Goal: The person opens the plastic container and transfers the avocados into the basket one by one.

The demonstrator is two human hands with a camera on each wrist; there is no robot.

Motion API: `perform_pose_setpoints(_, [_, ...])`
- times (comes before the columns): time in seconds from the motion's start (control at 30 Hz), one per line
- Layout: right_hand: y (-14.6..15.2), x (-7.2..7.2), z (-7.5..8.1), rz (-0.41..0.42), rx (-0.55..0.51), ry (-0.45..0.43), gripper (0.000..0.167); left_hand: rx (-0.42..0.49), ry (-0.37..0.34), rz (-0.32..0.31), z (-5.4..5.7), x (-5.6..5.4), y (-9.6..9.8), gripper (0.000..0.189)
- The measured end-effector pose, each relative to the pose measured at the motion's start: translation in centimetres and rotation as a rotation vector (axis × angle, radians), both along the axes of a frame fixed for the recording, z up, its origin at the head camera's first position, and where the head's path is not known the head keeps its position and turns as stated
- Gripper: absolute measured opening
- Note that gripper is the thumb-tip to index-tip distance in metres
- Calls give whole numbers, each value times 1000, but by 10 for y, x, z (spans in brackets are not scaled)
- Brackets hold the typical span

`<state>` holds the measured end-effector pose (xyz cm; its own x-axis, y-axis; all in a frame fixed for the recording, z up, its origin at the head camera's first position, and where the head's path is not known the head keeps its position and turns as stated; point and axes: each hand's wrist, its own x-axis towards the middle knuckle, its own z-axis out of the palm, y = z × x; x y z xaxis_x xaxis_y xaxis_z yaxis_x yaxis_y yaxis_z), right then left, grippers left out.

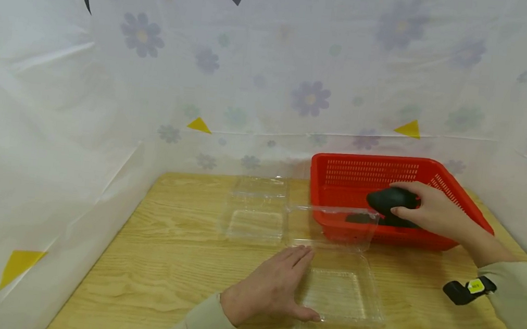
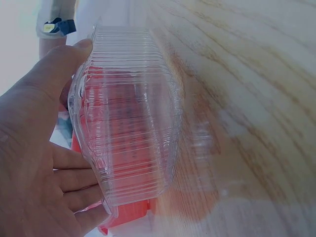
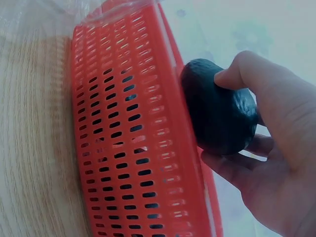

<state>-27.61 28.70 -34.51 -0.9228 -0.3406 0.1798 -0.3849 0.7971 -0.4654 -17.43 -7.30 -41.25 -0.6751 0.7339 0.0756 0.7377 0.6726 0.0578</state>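
My right hand holds a dark green avocado above the red plastic basket, thumb on one side and fingers on the other. In the right wrist view the avocado is just over the basket's rim. More dark items lie in the basket, partly hidden. A clear plastic clamshell box stands opened on the table, its lid raised toward the basket. My left hand rests along the box's left rim with fingers extended; the thumb touches the near corner.
Another clear clamshell box stands opened behind, left of the first. The wooden table meets a flower-printed white sheet at the back and sides. The first box's lid overlaps the basket's front left in the head view.
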Motion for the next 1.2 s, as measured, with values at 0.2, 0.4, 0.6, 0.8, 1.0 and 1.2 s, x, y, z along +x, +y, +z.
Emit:
perform_pose_setpoints(0.2, [-9, -17, -7, -19, 21, 3, 61, 4, 26, -3, 1, 1, 0, 115])
perform_pose_setpoints(0.4, [-14, -36, -16, -23, 53, -1, 61, 8, 55, -8, 0, 0, -1, 114])
perform_pose_setpoints(0.6, [-15, -49, -27, -9, 87, -22, 62, 13, 41, -8, 0, 0, -1, 115])
perform_pose_setpoints(0.8, [-17, -58, -35, 5, 125, -43, 60, 14, 41, -9, 1, 0, -1, 114])
perform_pose_setpoints(1.0, [-20, -63, -39, 4, 167, -94, 58, 7, 38, -7, 0, 1, -2, 115])
perform_pose_setpoints(1.2, [-22, -66, -42, 18, 203, -133, 53, 0, 28, 4, 0, 1, -1, 115])
